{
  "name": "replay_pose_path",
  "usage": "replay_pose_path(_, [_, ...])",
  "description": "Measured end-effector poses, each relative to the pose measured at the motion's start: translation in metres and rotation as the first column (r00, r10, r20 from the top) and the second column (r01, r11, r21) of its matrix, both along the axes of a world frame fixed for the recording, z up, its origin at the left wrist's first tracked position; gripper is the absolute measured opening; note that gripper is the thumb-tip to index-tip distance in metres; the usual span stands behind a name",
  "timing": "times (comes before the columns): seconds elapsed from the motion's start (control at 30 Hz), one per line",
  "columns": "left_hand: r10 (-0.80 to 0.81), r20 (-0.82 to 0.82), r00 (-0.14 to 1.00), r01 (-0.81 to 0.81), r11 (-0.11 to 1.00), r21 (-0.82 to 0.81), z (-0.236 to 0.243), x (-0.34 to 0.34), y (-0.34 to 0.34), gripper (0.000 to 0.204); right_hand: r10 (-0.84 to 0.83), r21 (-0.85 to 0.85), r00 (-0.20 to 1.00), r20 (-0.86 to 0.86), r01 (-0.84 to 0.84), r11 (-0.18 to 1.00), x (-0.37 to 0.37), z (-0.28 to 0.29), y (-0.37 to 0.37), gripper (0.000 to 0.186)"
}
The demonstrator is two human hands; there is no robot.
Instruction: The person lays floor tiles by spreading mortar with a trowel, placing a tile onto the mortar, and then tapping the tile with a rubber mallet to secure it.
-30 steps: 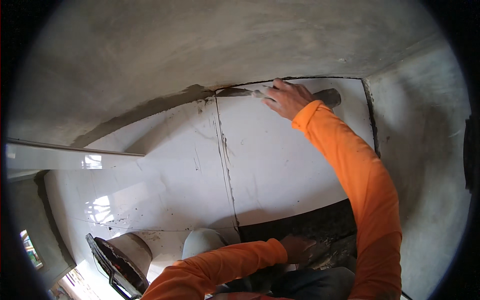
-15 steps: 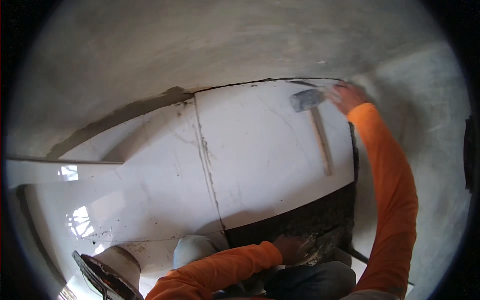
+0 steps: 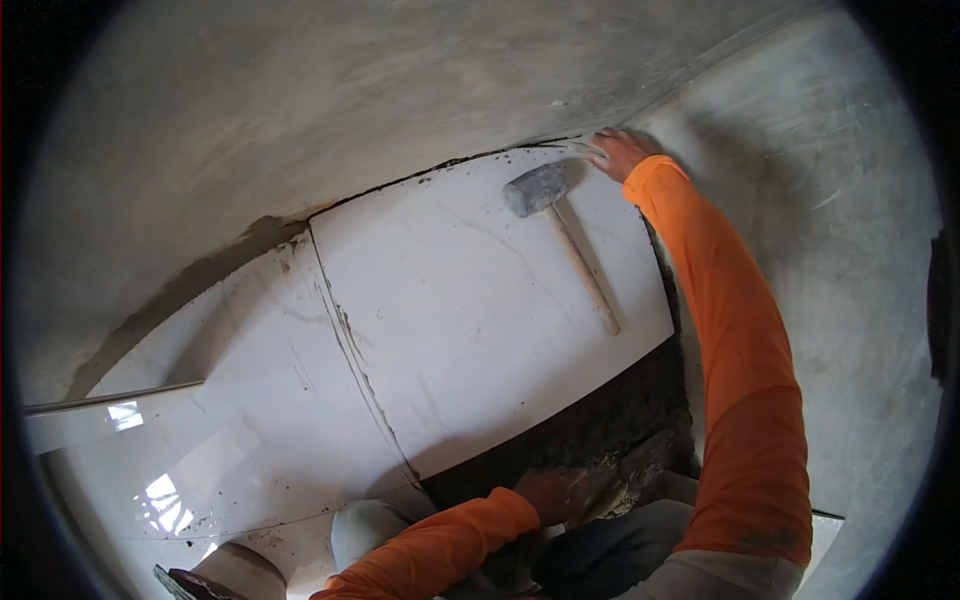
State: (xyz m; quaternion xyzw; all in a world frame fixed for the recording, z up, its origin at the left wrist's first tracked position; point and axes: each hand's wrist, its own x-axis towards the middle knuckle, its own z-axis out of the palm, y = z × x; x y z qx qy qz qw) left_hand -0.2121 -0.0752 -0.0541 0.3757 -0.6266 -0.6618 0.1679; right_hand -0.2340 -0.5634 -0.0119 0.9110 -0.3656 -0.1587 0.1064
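Note:
My right hand [image 3: 618,153] rests at the far right corner of a large white marbled tile [image 3: 480,310], fingers stretched toward the left along the wall joint. A thin dark strip or gap shows beside its fingertips; I cannot tell which. On the tile lies a mallet, with a grey head [image 3: 536,190] near that hand and a wooden handle [image 3: 585,270] slanting toward me. Low in front of my body, my left hand [image 3: 553,496] is closed in shadow around what looks like a mortar-smeared trowel [image 3: 640,465]. Its grip is mostly hidden.
Grey plastered walls [image 3: 400,90] meet at the far right corner. Dark mortar bed [image 3: 560,430] shows between the tile and my knees. More white tiles [image 3: 270,400] lie at left, with a bucket [image 3: 235,572] at lower left and a raised edge [image 3: 120,397] at far left.
The view has shifted, so tile and mallet appear farther left. My right hand stays by the far corner, its fingers a little farther from the mallet head. My left hand stays low.

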Motion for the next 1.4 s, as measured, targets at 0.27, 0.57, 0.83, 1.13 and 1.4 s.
replay_pose_path(0.27, [-0.035, 0.144, 0.989, 0.04, 0.999, -0.034, 0.007, 0.017, -0.012, 0.063, 0.041, -0.167, 0.981, -0.187, -0.073, 0.983, -0.035, 0.01, -0.033, 0.033])
replay_pose_path(0.57, [-0.058, 0.078, 0.995, 0.061, 0.998, -0.025, 0.017, 0.014, -0.017, 0.064, -0.045, -0.146, 0.999, -0.014, 0.043, 0.988, -0.023, 0.029, 0.012, 0.034])
replay_pose_path(0.83, [-0.093, 0.086, 0.992, 0.092, 0.996, 0.013, 0.002, 0.001, -0.002, 0.064, -0.082, -0.073, 0.996, -0.042, 0.079, 0.994, -0.015, -0.014, -0.003, 0.04])
replay_pose_path(1.13, [-0.02, 0.197, 0.98, 0.018, 1.0, 0.015, 0.012, 0.033, -0.016, 0.065, -0.111, -0.087, 0.958, -0.265, 0.091, 0.992, 0.02, 0.016, 0.025, 0.04])
replay_pose_path(1.4, [0.009, 0.075, 0.997, -0.009, 1.0, 0.007, 0.036, 0.051, -0.025, 0.061, -0.434, -0.196, 0.789, -0.435, 0.387, 0.901, -0.056, 0.047, -0.028, 0.035])
